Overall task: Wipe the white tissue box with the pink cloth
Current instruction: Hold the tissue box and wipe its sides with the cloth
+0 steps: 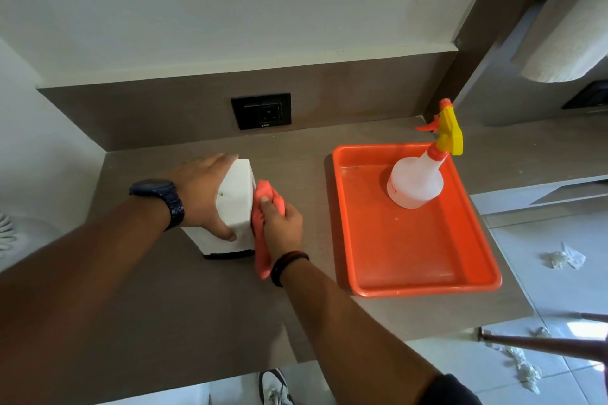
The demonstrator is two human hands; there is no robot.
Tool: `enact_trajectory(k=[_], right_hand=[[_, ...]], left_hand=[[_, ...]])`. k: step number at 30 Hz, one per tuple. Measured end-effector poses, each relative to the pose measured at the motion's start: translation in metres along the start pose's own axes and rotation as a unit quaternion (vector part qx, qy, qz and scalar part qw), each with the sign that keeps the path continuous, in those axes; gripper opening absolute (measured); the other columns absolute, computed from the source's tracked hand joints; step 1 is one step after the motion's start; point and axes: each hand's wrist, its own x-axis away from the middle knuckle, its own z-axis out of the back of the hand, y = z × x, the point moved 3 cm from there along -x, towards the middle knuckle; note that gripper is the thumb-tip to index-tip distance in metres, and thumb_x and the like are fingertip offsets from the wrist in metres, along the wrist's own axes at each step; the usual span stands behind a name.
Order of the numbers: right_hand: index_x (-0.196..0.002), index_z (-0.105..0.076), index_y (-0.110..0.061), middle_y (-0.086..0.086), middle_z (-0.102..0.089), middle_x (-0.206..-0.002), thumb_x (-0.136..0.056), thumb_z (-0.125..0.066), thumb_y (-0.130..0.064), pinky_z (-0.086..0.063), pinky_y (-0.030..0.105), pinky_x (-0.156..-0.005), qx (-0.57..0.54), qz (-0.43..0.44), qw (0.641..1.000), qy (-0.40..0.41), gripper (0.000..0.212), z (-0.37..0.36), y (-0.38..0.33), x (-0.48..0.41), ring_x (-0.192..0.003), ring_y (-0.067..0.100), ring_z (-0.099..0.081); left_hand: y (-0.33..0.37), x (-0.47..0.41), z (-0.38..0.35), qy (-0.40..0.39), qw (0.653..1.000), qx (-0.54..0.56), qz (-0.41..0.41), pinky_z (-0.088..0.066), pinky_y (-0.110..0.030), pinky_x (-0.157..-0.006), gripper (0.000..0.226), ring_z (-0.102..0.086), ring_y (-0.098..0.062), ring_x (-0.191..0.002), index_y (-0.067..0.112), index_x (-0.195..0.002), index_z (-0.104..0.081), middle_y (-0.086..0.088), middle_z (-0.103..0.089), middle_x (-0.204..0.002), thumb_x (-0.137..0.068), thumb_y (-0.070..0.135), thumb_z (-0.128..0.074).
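The white tissue box (235, 199) stands on the brown counter, tilted, with a dark base at its near end. My left hand (200, 194), with a dark watch on the wrist, grips the box from the left and over its top. My right hand (283, 228) holds the bunched pink cloth (263, 227) and presses it against the box's right side. Part of the cloth hangs down below my hand toward the counter.
An orange tray (424, 283) lies to the right with a white spray bottle (415, 184) standing in it, yellow and orange trigger on top. A black wall socket (261, 110) sits in the backsplash. Crumpled tissues (564, 256) lie on the tiled floor beyond the counter's right edge.
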Motion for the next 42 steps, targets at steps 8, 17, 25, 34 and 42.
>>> enact_trajectory(k=[8,17,25,34,42], right_hand=[[-0.115,-0.069,-0.020,0.000,-0.073,-0.106,-0.094,-0.062,-0.025,-0.051,0.030,-0.089,0.010,0.223,0.975,0.016,0.023,-0.007,-0.080,0.009,-0.099,0.009,-0.067],[-0.129,-0.059,-0.025,0.009,-0.048,-0.150,-0.092,-0.058,-0.045,-0.035,0.056,-0.113,0.503,0.418,0.753,-0.074,0.041,-0.048,-0.063,0.008,-0.145,0.037,-0.031],[-0.132,-0.057,-0.020,0.010,-0.050,-0.149,-0.091,-0.058,-0.040,-0.028,0.053,-0.119,0.547,0.463,0.687,-0.119,0.046,-0.039,-0.059,0.013,-0.147,0.037,-0.031],[-0.128,-0.058,-0.020,0.009,-0.054,-0.142,-0.091,-0.052,-0.032,-0.029,0.050,-0.117,0.568,0.408,0.707,-0.103,0.039,-0.060,-0.071,-0.004,-0.142,0.036,-0.036],[-0.120,-0.067,-0.017,0.008,-0.064,-0.133,-0.089,-0.060,-0.030,-0.043,0.050,-0.105,0.535,0.484,0.679,-0.132,0.034,-0.038,-0.065,0.005,-0.130,0.036,-0.049]], left_hand=[[-0.002,0.005,0.003,0.030,0.994,0.085,0.054,-0.022,-0.046,-0.116,0.150,-0.028,-0.030,-0.138,0.014,-0.147,-0.017,-0.008,-0.033,-0.152,-0.024,0.062,-0.088],[-0.034,0.020,-0.004,0.039,0.967,0.243,0.073,-0.028,-0.044,-0.113,0.161,-0.023,-0.026,-0.141,0.021,-0.149,-0.001,-0.007,-0.025,-0.155,-0.020,0.052,-0.093],[-0.029,0.016,-0.004,0.032,0.972,0.229,0.046,-0.032,-0.046,-0.112,0.157,-0.025,-0.027,-0.141,0.022,-0.149,0.006,-0.010,-0.025,-0.155,-0.028,0.053,-0.089],[-0.031,0.011,-0.013,0.049,0.966,0.249,0.051,-0.030,-0.035,-0.111,0.156,-0.026,-0.023,-0.140,0.021,-0.147,0.016,-0.006,-0.021,-0.156,-0.039,0.038,-0.095],[-0.033,0.014,-0.018,0.047,0.955,0.286,0.068,-0.033,-0.043,-0.111,0.161,-0.025,-0.027,-0.141,0.029,-0.144,0.023,-0.009,-0.015,-0.158,-0.036,0.037,-0.096]])
